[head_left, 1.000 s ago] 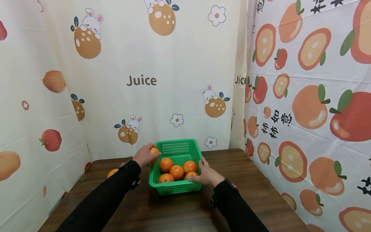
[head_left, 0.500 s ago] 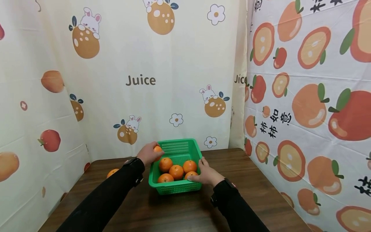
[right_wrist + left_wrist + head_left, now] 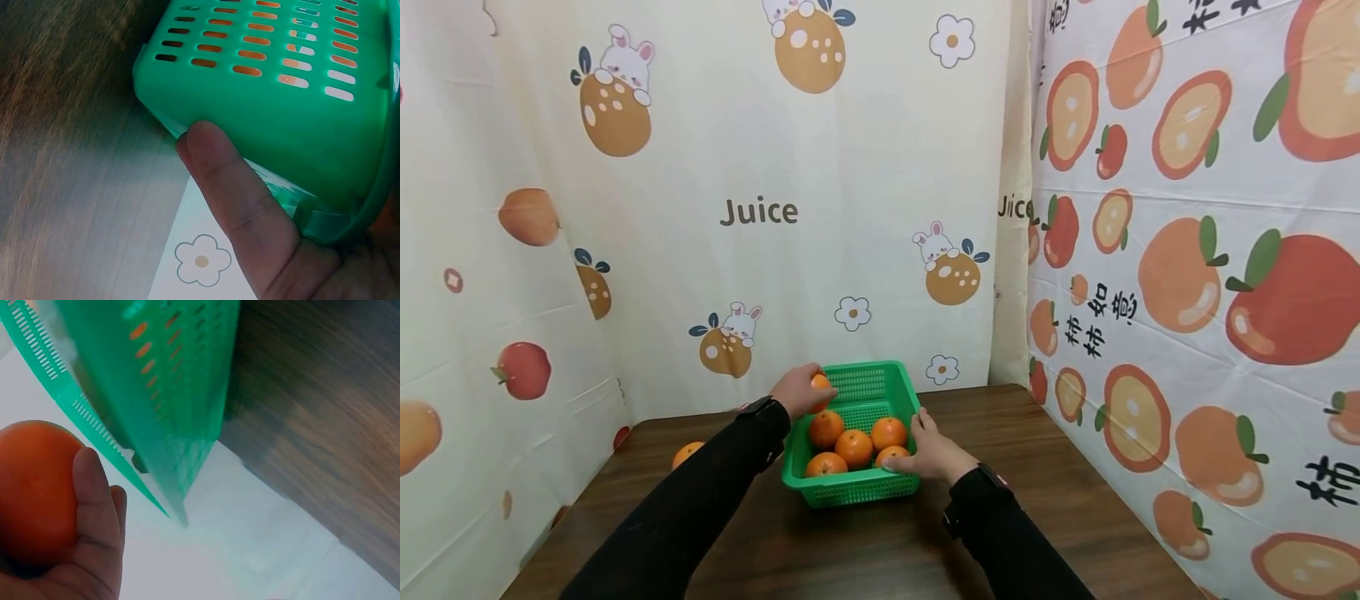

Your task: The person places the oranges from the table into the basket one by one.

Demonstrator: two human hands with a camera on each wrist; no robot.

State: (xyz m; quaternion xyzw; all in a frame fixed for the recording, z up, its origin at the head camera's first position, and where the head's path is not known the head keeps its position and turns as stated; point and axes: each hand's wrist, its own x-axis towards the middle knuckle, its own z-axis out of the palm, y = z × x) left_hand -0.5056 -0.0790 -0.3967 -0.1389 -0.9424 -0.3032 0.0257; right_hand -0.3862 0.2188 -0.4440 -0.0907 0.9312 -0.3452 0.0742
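Observation:
In the head view, my left hand [image 3: 796,390] grips an orange [image 3: 822,393] over the left rear part of a green plastic basket [image 3: 865,493]. The left wrist view shows that orange [image 3: 37,494] against the palm and fingers, above and apart from the basket's rim. Several more oranges [image 3: 854,448] lie in the front half of the basket. My right hand [image 3: 938,454] holds the basket's right side, thumb over the rim. Its fingers [image 3: 215,156] lie along the outer wall in the right wrist view.
Another orange [image 3: 687,452] sits on the brown wooden table [image 3: 850,554] at the left, partly hidden by my left sleeve. Fruit-printed curtains [image 3: 857,167] hang behind the table and along both sides.
My left hand has moved right with its orange, from the basket's left edge to above its interior. The right hand keeps its hold on the basket. The head view has shifted slightly.

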